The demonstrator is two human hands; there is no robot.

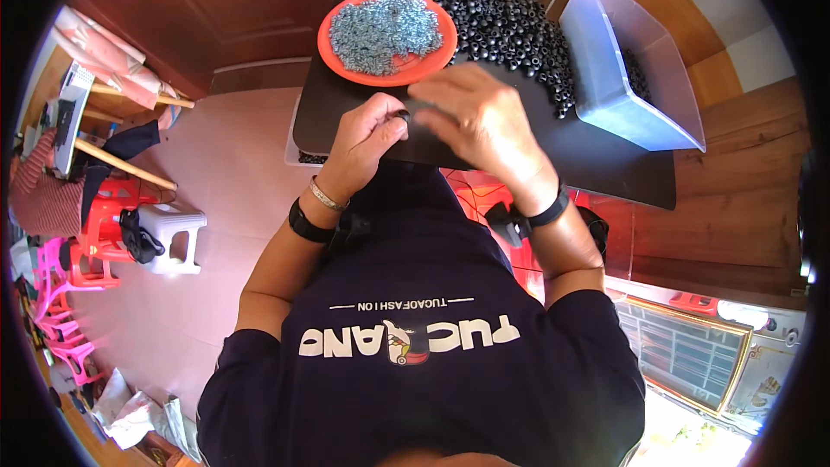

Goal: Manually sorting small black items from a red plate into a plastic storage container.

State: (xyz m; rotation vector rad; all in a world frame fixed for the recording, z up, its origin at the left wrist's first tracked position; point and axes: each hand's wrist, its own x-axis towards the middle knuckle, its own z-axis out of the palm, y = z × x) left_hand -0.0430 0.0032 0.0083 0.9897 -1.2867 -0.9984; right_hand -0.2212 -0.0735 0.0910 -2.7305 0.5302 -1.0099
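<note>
Between the thumb and fingers of my left hand (pixel 367 137) is a small round black plastic piece (pixel 402 115). Just to its right hovers my right hand (pixel 488 117), near the plate's lower rim; its fingers are smeared by motion, so what they hold, if anything, does not show. An orange-red plate (pixel 325 54) stands just beyond my hands, heaped with small silvery metal parts (pixel 380 30) too fine to make out singly. Beside the plate, a large pile of black plastic pieces (pixel 501 13) spreads over the dark tabletop (pixel 545 151).
A translucent bin (pixel 596 60) with more black pieces stands at the table's right. Red stools (pixel 108 216) and a white stool (pixel 177 229) are on the left floor. Another person in a striped top (pixel 52 199) sits at the far left. Wooden panelling (pixel 735 182) borders the right.
</note>
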